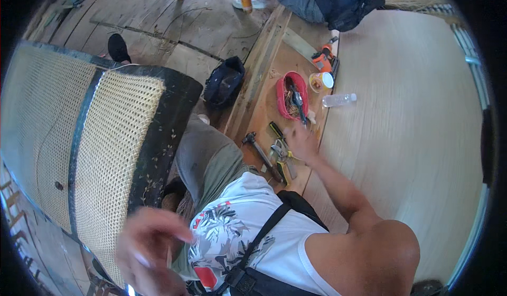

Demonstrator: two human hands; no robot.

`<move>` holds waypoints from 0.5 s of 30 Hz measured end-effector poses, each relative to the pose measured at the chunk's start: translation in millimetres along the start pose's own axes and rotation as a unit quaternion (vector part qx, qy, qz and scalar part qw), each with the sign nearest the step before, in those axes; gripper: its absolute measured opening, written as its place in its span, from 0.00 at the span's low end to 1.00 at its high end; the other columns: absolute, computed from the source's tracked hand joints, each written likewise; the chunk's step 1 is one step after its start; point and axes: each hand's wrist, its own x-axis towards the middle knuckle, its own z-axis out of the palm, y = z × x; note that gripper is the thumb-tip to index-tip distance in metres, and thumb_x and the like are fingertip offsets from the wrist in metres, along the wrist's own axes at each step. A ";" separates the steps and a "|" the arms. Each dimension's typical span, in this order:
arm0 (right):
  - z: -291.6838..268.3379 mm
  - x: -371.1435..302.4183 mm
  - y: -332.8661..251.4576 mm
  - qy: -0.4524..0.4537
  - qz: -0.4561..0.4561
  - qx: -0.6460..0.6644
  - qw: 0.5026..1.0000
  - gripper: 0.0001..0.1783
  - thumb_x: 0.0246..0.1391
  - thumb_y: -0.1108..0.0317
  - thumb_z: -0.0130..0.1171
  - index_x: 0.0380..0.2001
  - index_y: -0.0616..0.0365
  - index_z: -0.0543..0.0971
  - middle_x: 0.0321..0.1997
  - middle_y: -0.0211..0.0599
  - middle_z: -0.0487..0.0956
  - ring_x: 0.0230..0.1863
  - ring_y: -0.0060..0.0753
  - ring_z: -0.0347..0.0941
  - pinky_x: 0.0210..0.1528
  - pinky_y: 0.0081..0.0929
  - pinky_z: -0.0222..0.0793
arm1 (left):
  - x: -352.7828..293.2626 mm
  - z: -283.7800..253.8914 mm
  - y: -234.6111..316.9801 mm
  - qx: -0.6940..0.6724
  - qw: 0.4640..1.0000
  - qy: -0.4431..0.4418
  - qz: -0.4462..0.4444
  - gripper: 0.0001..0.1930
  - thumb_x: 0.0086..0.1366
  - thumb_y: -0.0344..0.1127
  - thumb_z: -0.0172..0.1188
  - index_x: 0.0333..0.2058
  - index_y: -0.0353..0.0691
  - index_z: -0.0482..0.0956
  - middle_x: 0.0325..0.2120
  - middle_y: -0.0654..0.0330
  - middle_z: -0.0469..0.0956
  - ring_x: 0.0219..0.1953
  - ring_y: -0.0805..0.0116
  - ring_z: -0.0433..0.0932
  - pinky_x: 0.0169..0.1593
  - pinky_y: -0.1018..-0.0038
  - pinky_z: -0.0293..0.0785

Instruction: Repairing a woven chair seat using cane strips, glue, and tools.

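Observation:
My left hand (150,246) is raised at the lower left, close to the cane-woven panel. Motion smears its fingers, so what they hold, if anything, does not show. My right hand (302,144) reaches over the wooden bench with its fingers loosely stretched out, slightly blurred. Just beside it lie yellow-handled pruning shears (281,149) and a yellow-and-black tool (276,129). A hammer (260,151) rests to the left of these. The woven cane panel (113,132) sits in a dark frame (153,153) with a painted floral pattern, left of my legs.
A pink basket (280,106) holds tools and scraps. Near it are a tub (321,81), a clear bottle (339,100) and an orange power tool (322,61). A pale board (401,127) spans the right. A dark bag (225,82) sits on the plank floor; dark fabric (327,0) lies at the top.

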 end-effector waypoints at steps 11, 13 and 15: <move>-7.4 48.4 89.5 0.192 0.120 0.151 0.962 0.17 0.63 0.56 0.53 0.42 0.61 0.78 0.40 0.54 0.82 0.43 0.56 0.79 0.46 0.45 0.73 | -119.6 -262.2 -25.9 0.378 0.761 0.503 -0.159 0.22 0.77 0.46 0.44 0.60 0.37 0.69 0.30 0.61 0.76 0.25 0.70 0.71 0.30 0.79 0.66; -1.2 27.6 74.2 0.074 0.117 0.105 0.985 0.17 0.63 0.57 0.53 0.42 0.62 0.78 0.39 0.54 0.82 0.42 0.57 0.79 0.46 0.45 0.73 | -172.0 -292.9 -25.8 0.374 0.706 0.564 -0.208 0.22 0.76 0.45 0.44 0.62 0.38 0.68 0.35 0.55 0.79 0.25 0.65 0.75 0.31 0.77 0.72; 10.8 4.1 59.5 -0.009 0.076 0.058 0.995 0.17 0.62 0.58 0.54 0.42 0.62 0.77 0.40 0.54 0.82 0.44 0.57 0.79 0.47 0.46 0.73 | -185.9 -291.8 -28.5 0.380 0.702 0.566 -0.208 0.22 0.76 0.44 0.44 0.62 0.39 0.68 0.36 0.54 0.79 0.25 0.66 0.74 0.30 0.78 0.72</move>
